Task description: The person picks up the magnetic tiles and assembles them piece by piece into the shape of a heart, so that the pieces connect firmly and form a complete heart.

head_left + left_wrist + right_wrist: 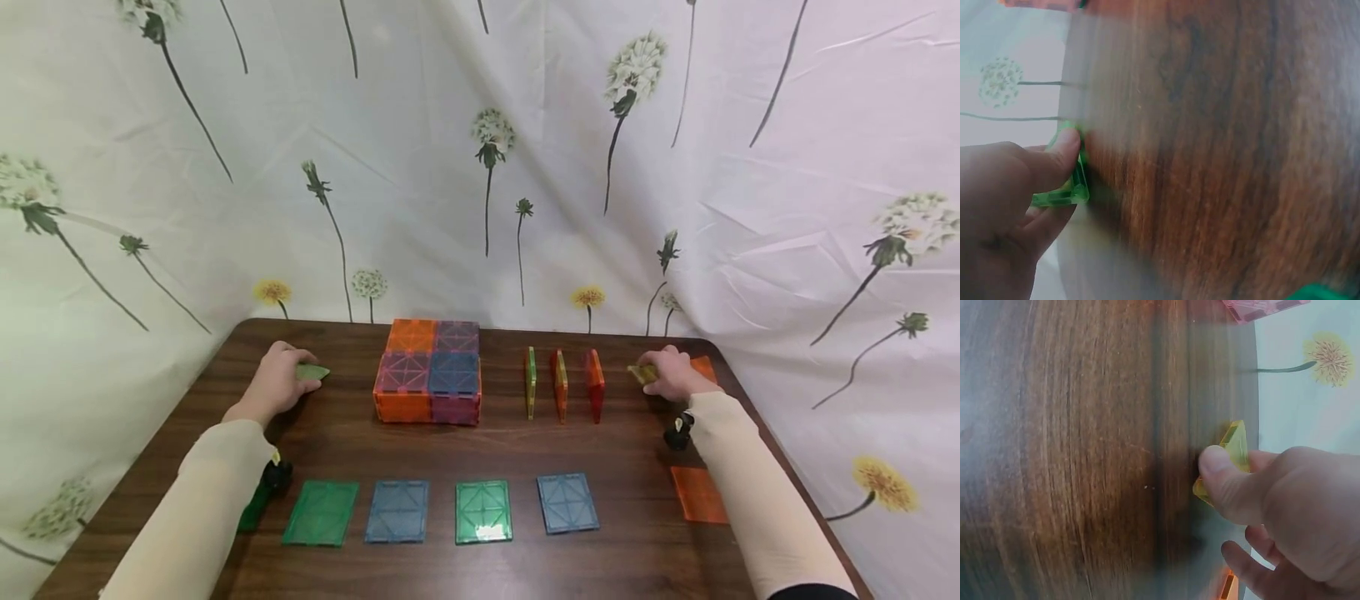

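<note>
At the far left of the table, my left hand point(279, 377) pinches a light-green translucent magnetic tile point(313, 372) between thumb and fingers. The left wrist view shows the thumb across this green tile, with part of it hidden by the hand. Over at the far right, my right hand point(670, 372) pinches a yellow translucent magnetic tile point(1238, 450). Its thumb covers part of the yellow face. An orange tile point(703, 367) lies just beyond the right hand. Between the hands stands a box built of orange, purple and blue tiles point(405, 372).
Three tiles stand on edge right of the box: green point(531, 383), orange point(560, 386) and red point(595, 386). Several green and blue tiles point(397, 511) lie flat along the front. An orange tile point(699, 494) lies by the right forearm; a green one point(253, 508) is partly behind the left.
</note>
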Motion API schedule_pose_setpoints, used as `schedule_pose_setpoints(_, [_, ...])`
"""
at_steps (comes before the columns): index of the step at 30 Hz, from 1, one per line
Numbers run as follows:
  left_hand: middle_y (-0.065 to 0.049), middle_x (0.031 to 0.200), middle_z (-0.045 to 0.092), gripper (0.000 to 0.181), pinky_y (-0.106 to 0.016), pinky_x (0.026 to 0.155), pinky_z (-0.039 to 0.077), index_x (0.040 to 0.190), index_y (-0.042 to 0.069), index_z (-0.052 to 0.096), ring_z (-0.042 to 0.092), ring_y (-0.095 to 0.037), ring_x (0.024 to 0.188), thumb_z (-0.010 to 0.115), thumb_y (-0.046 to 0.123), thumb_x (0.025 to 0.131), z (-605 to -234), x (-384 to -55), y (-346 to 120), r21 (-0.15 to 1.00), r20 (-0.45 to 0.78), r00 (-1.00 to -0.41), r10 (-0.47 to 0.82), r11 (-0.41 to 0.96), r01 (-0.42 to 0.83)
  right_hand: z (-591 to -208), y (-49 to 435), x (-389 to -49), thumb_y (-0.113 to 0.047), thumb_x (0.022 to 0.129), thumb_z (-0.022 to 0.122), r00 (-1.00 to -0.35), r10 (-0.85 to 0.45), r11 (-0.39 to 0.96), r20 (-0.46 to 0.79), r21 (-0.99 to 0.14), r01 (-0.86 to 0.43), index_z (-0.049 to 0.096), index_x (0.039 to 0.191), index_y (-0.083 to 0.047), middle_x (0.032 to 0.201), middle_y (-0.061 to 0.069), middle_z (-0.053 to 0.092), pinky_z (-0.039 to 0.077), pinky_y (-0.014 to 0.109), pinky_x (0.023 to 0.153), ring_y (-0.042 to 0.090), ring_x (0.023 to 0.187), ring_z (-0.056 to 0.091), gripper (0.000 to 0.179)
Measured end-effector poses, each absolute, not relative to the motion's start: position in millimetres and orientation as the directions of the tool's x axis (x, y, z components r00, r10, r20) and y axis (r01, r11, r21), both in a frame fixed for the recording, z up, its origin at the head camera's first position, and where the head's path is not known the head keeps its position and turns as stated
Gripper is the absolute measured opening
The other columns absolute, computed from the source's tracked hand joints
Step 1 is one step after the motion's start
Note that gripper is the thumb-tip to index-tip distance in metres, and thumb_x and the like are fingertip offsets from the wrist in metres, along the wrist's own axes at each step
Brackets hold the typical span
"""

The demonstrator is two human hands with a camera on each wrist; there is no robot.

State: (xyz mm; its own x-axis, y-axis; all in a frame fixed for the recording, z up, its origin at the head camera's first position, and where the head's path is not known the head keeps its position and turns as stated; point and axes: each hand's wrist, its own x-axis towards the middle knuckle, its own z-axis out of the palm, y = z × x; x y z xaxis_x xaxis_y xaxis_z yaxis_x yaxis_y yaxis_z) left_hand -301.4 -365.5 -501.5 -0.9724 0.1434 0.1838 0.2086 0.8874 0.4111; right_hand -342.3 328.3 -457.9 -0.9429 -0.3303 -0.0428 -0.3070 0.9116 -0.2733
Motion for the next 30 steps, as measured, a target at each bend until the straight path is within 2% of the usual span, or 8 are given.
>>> schedule_pose_setpoints(3, [-0.038,0.121,0.059,0.035,-0.065,0.089,0.046,0.12,-0.006,0.07,0.054,-0.051,0.107,0.08,0.014,0.093,-499.4,-297.5,-367.3,0.483,0.198,-0.977,0.079,0.859,0.168,-458.6,328.9,-340.9,-0.004,0.086,0.083,-0.95,-0.313,0.912,-0.013,-0.282,-0.297,0.065,0.116,0.002,0.113,0.028,0.055,0.044,0.058,0.089,0.045,0.104,0.05,0.036])
schedule_pose_setpoints(8, [-0.031,0.121,0.067,0.033,-0.061,0.087,0.049,0.122,0.0,0.069,0.059,-0.049,0.106,0.076,0.022,0.099,-496.7,-289.8,-367.2,0.601,0.17,-0.985,-0.016,0.794,0.091,-465.8,334.5,-338.1,-0.004,0.087,0.082,-0.939,-0.336,0.898,0.076,-0.275,-0.344,0.06,0.098,-0.003,0.095,0.016,0.063,0.051,0.054,0.083,0.034,0.09,0.06,0.025])
schedule_pose_setpoints(12, [-0.027,0.121,0.068,0.034,-0.06,0.087,0.051,0.123,0.002,0.07,0.06,-0.047,0.109,0.073,0.028,0.101,-495.3,-283.4,-365.4,0.641,0.171,-0.984,-0.043,0.763,0.078,-472.0,339.7,-336.6,-0.009,0.092,0.08,-0.951,-0.298,0.881,0.085,-0.359,-0.308,0.061,0.098,-0.005,0.088,0.01,0.066,0.051,0.047,0.077,0.027,0.08,0.061,0.02])
schedule_pose_setpoints(15, [-0.024,0.118,0.071,0.037,-0.053,0.08,0.053,0.125,0.004,0.072,0.063,-0.042,0.102,0.07,0.034,0.103,-492.6,-275.4,-362.9,0.658,0.182,-0.981,-0.059,0.749,0.077,-471.7,340.6,-333.3,-0.01,0.094,0.078,-0.959,-0.274,0.85,0.079,-0.447,-0.279,0.064,0.1,-0.004,0.083,0.009,0.068,0.049,0.041,0.073,0.023,0.074,0.061,0.016])
schedule_pose_setpoints(21, [-0.017,0.11,0.075,0.034,-0.036,0.065,0.051,0.122,0.009,0.074,0.063,-0.028,0.085,0.068,0.038,0.104,-479.9,-259.9,-355.1,0.686,0.243,-0.965,-0.094,0.721,0.102,-459.1,336.7,-312.6,-0.014,0.098,0.076,-0.972,-0.228,0.768,0.053,-0.605,-0.213,0.066,0.105,-0.003,0.096,0.01,0.07,0.047,0.035,0.075,0.022,0.085,0.058,0.017])
schedule_pose_setpoints(27, [-0.019,0.116,0.073,0.033,-0.056,0.086,0.052,0.119,0.006,0.073,0.065,-0.042,0.111,0.069,0.036,0.104,-458.1,-243.6,-338.6,0.701,0.348,-0.933,-0.087,0.685,0.198,-452.6,336.9,-291.7,-0.014,0.099,0.075,-0.969,-0.239,0.708,0.055,-0.673,-0.213,0.065,0.108,-0.001,0.095,0.01,0.07,0.053,0.029,0.068,0.018,0.084,0.063,0.018])
schedule_pose_setpoints(29, [-0.019,0.116,0.073,0.033,-0.057,0.089,0.051,0.119,0.005,0.073,0.064,-0.043,0.116,0.069,0.034,0.104,-450.4,-237.3,-330.6,0.707,0.371,-0.926,-0.075,0.669,0.229,-451.2,335.4,-284.8,-0.012,0.099,0.075,-0.964,-0.258,0.699,0.067,-0.675,-0.234,0.066,0.108,-0.001,0.093,0.01,0.07,0.053,0.028,0.066,0.017,0.081,0.064,0.017])
schedule_pose_setpoints(30, [-0.018,0.114,0.073,0.032,-0.052,0.089,0.052,0.118,0.006,0.073,0.065,-0.042,0.114,0.07,0.034,0.103,-447.1,-234.2,-326.0,0.705,0.383,-0.921,-0.068,0.666,0.244,-450.4,333.7,-280.9,-0.012,0.099,0.075,-0.961,-0.266,0.7,0.077,-0.67,-0.247,0.066,0.108,-0.002,0.093,0.009,0.071,0.052,0.028,0.066,0.017,0.08,0.064,0.017])
